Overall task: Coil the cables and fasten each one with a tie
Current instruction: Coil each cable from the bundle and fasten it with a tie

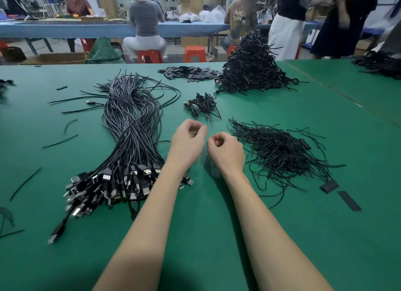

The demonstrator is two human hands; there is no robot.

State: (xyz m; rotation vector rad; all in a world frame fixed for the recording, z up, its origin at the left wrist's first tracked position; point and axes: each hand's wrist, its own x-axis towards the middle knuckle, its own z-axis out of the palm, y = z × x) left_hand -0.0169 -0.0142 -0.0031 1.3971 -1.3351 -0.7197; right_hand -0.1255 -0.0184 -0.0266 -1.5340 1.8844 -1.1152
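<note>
Hands (208,143) curled, holding nothing, above table (217,236).

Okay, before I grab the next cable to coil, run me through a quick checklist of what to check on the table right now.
1. Left hand free: ok, fingers curled, holding nothing.
2. Right hand free: ok, curled, nothing visible in it.
3. Uncoiled cables available: ok, a big bundle lies left of the hands, plugs toward you.
4. Ties available: ok, a loose heap lies right of the right hand.
5. Spot for finished coils: ok, a small cluster lies just beyond the hands, a tall pile behind it.
6. Last coil's tie tight: cannot tell.
</note>
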